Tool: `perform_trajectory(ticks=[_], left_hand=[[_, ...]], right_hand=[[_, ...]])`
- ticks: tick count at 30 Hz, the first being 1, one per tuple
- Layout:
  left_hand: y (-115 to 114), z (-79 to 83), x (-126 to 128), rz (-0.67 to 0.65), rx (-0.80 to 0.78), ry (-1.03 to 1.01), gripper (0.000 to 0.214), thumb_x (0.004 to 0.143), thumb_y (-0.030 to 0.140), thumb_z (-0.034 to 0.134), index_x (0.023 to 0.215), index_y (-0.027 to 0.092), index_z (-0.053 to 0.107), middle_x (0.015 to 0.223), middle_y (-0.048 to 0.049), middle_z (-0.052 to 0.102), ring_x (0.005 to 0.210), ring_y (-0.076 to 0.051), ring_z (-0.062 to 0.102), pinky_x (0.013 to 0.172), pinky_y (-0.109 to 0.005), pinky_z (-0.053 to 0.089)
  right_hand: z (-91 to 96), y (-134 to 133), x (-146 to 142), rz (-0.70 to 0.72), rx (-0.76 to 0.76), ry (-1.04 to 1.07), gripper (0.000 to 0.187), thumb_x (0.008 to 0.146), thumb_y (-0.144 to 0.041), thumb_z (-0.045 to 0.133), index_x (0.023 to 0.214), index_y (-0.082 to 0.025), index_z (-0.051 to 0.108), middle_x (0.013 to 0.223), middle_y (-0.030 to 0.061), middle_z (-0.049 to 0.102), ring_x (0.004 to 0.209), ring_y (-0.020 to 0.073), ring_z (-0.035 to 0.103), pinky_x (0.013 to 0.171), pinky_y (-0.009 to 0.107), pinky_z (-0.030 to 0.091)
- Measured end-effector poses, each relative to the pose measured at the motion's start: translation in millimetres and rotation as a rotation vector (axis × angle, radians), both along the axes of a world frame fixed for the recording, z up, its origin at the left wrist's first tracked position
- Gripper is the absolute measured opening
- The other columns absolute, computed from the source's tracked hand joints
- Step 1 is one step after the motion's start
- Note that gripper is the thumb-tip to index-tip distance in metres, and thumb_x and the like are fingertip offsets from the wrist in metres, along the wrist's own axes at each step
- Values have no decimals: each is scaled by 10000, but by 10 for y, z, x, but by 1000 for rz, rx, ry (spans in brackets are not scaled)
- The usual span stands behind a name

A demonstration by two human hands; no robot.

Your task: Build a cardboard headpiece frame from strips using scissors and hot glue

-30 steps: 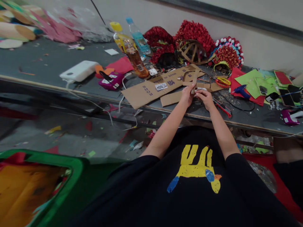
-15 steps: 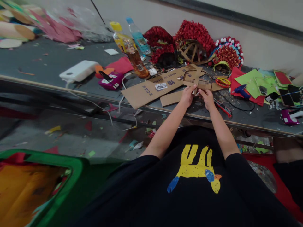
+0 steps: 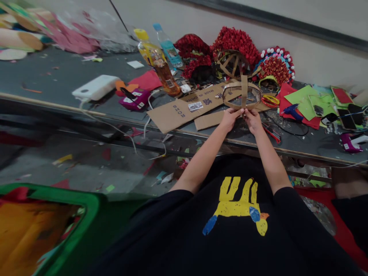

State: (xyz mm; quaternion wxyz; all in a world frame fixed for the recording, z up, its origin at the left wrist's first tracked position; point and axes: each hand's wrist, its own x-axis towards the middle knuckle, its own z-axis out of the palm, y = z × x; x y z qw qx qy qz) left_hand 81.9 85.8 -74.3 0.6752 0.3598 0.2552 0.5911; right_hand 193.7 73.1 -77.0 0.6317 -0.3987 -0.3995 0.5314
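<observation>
Both my hands hold a cardboard strip frame (image 3: 242,94), a ring of brown strips with a band arching over it, tilted up above the grey table (image 3: 57,76). My left hand (image 3: 231,117) pinches its near rim from the left. My right hand (image 3: 253,119) pinches the same rim from the right, the two hands almost touching. Under the frame lies a flat cardboard sheet (image 3: 184,109) printed "MADE IN CHINA". A smaller cardboard piece (image 3: 207,120) lies just left of my left hand.
Red paper-flower headpieces (image 3: 234,42) stand against the wall. Two bottles (image 3: 158,57), a white power bank (image 3: 96,86), a pink tape dispenser (image 3: 135,99), yellow scissors (image 3: 270,100), a blue glue gun (image 3: 291,111) and green and red paper sheets (image 3: 307,101) litter the table. A green bin (image 3: 57,226) stands lower left.
The cardboard frame has been lifted and turned up from lying low on the table to a raised ring. Both hands shifted slightly to grip its near rim.
</observation>
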Motion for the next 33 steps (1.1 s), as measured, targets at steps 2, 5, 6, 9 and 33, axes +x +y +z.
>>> perform_trajectory(ticks=[2, 5, 6, 9, 33], left_hand=[[-10, 8, 6, -5, 2, -3, 357, 444, 314, 906, 713, 157, 732, 703, -13, 726, 709, -147, 669, 732, -270, 494], [-10, 0, 7, 7, 2, -4, 360, 461, 350, 899, 713, 154, 732, 698, -11, 725, 676, -132, 658, 701, -257, 490], [-4, -8, 5, 15, 0, 3, 350, 465, 355, 898, 695, 153, 728, 686, -5, 722, 648, -120, 647, 678, -246, 485], [17, -36, -2, 44, 18, 34, 327, 464, 364, 896, 645, 160, 715, 659, 14, 715, 595, -91, 616, 633, -218, 473], [37, -77, 15, 40, 36, 79, 373, 477, 401, 883, 702, 162, 707, 677, 14, 699, 630, -92, 609, 666, -220, 472]], right_hand=[[2, -1, 10, -9, -4, -11, 370, 558, -459, 811, 791, -229, 639, 784, -38, 700, 768, 126, 624, 725, 266, 496], [-10, 3, 21, 4, 3, 4, 358, 558, -447, 815, 780, -225, 642, 777, -40, 703, 768, 123, 628, 735, 265, 494], [-17, 7, 22, 4, 9, 11, 357, 550, -442, 821, 769, -224, 642, 759, -46, 698, 749, 118, 624, 724, 260, 489], [-38, 19, 17, -23, 15, 3, 356, 528, -440, 825, 739, -220, 641, 700, -57, 677, 688, 106, 599, 687, 249, 471], [-31, 32, -2, -81, -13, -50, 488, 542, -593, 769, 791, -213, 590, 732, -48, 654, 691, 102, 590, 641, 229, 449]])
